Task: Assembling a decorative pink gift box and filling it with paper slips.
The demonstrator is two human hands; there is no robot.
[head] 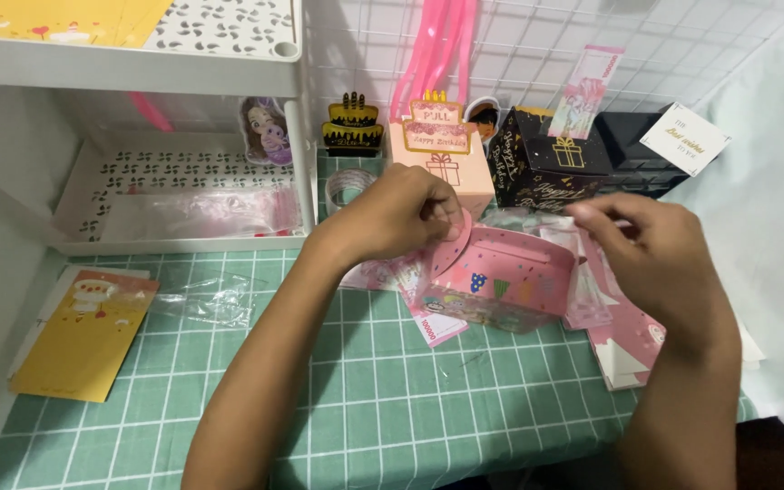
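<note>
Left hand (401,213) pinched rounded pink flap of small pink cardboard gift box with confetti print (501,281), fingers closed on flap. Right hand (660,249) held thin clear plastic strip (537,218) over box, fingertips narrow. Box sat on green grid-pattern cutting mat (365,399), pink banknote-style paper slips (433,322) beside it. Black gift box (546,163) stood behind.

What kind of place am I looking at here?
Probably a home craft desk for making gift boxes. The left hand and right hand work a pink box on a green grid mat, with finished boxes and a white shelf behind.
</note>
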